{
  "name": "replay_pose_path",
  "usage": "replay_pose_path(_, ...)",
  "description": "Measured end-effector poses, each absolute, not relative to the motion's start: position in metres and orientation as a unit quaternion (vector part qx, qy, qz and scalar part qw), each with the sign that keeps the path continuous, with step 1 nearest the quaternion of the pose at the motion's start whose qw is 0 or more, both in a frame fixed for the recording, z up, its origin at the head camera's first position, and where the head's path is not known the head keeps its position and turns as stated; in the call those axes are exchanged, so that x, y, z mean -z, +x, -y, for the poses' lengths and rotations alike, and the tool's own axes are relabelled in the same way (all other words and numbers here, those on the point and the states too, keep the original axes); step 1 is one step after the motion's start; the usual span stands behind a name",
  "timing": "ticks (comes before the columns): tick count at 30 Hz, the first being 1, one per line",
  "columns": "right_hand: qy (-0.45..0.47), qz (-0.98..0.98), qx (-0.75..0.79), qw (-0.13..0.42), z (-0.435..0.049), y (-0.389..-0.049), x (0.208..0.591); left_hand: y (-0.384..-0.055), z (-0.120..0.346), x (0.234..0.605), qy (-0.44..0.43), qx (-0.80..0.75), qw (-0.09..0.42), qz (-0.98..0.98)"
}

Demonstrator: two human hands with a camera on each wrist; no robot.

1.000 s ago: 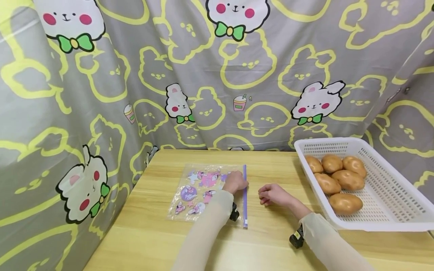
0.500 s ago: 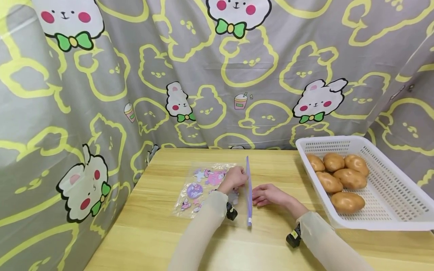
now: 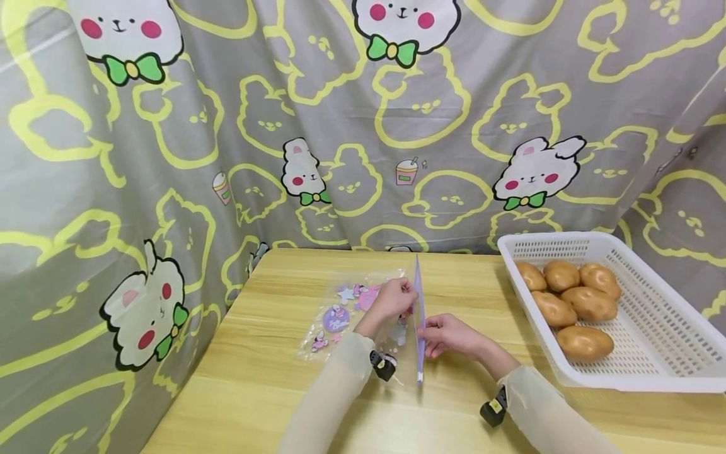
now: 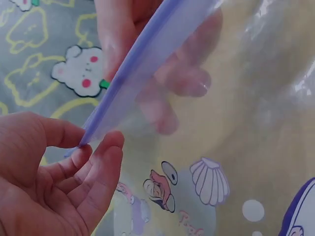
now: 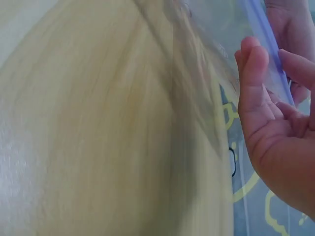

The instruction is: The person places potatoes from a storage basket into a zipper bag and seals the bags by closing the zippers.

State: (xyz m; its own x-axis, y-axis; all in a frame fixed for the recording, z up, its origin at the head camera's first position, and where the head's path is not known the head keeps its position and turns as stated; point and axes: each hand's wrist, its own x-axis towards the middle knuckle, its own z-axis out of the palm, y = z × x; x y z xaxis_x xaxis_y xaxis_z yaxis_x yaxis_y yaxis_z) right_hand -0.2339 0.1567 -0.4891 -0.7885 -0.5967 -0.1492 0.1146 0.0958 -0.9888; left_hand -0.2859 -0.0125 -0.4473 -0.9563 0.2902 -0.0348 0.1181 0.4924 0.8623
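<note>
"Since six potatoes [image 3: 590, 303] sit in the basket [image 3: 641, 381], how far on is the work?"

"Early, I'd judge: the near edge of the plastic bag [image 3: 336, 320], facing the basket, is raised off the table [image 3: 255, 378], and nothing shows inside. Whether its mouth is open I can't tell, so that much may remain."

"Where's the bag, exactly?"

"Left of the basket, apart from it, its purple strip [image 3: 419, 296] towards the basket."

"And the hands?"

"Both at that strip. The left hand [image 3: 392, 299], farther from the basket, pinches it; the right hand [image 3: 450, 334], nearer the basket, holds it by thumb and fingers, how firmly I can't tell."
</note>
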Motion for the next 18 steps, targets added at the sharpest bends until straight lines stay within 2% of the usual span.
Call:
replay_pose_path(12, -0.156, -0.763, 0.613, 0.129, -0.153, -0.219, 0.471, -0.271, 0.012, 0.443, 0.108, -0.561, 0.047, -0.82)
replay_pose_path(18, -0.155, -0.779, 0.598, 0.108, -0.16, -0.214, 0.462, -0.265, 0.02, 0.434, 0.148, -0.534, 0.021, -0.832)
